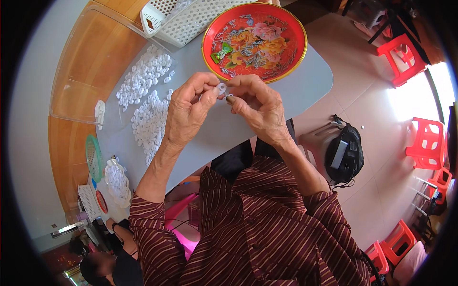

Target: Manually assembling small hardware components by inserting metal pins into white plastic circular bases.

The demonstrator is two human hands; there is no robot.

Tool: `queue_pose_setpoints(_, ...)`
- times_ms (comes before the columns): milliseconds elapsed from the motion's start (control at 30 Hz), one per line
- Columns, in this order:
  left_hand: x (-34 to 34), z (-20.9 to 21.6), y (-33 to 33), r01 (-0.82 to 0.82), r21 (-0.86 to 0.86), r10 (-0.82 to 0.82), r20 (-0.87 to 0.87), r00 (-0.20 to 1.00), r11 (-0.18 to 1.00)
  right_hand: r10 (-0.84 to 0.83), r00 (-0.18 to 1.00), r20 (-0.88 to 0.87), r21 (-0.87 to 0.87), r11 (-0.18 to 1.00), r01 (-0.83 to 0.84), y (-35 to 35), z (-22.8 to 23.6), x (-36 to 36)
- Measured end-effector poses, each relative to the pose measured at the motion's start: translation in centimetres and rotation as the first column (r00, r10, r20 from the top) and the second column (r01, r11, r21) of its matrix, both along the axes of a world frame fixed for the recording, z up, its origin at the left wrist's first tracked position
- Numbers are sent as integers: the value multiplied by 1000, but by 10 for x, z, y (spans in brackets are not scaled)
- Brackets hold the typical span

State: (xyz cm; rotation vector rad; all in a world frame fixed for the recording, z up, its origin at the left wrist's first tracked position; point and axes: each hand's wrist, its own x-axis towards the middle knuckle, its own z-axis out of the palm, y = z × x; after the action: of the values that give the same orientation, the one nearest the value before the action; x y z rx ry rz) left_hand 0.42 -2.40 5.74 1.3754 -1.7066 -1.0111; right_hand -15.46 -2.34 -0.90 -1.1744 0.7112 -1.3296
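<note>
While both hands meet above the grey table [296, 90], the left hand [188, 112] pinches a small white ring [221, 88]; the right hand [257, 107] nips a tiny piece [230, 97] just beside it; keeping fingertips close and steady should help alignment.

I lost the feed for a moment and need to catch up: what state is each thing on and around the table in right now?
Left hand: pinching a small white ring at its fingertips.
Right hand: closed on a tiny part, meeting the left hand.
White rings: loose, spread in piles on the grey board.
Red tray: flat, nearly bare, a green wrapper inside.
White basket: tilted, resting on the board's far edge.
Black bag: on the floor.
</note>
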Motion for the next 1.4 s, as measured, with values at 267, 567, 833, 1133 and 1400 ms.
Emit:
queue_pose_setpoints(267,2,2,-6,73,-32,-71,59,996,997,53,998,-27,55,997,-51,0,7,-6)
queue_pose_setpoints(567,5,-3,-7,124,48,-126,35,991,991,33,998,-44,5,999,-33,1,7,-5)
queue_pose_setpoints(833,0,-8,1,76,-6,-75,77,994,997,-19,1000,16,2,1000,19,0,2,-3)
queue_pose_setpoints(1133,-10,-16,-1,30,-47,-28,39,999,998,16,1000,6,-6,1000,-16,-1,6,-4)
queue_pose_setpoints(1400,-11,-27,9,-58,-118,64,49,997,991,4,999,-43,0,1000,-4,3,8,-3)
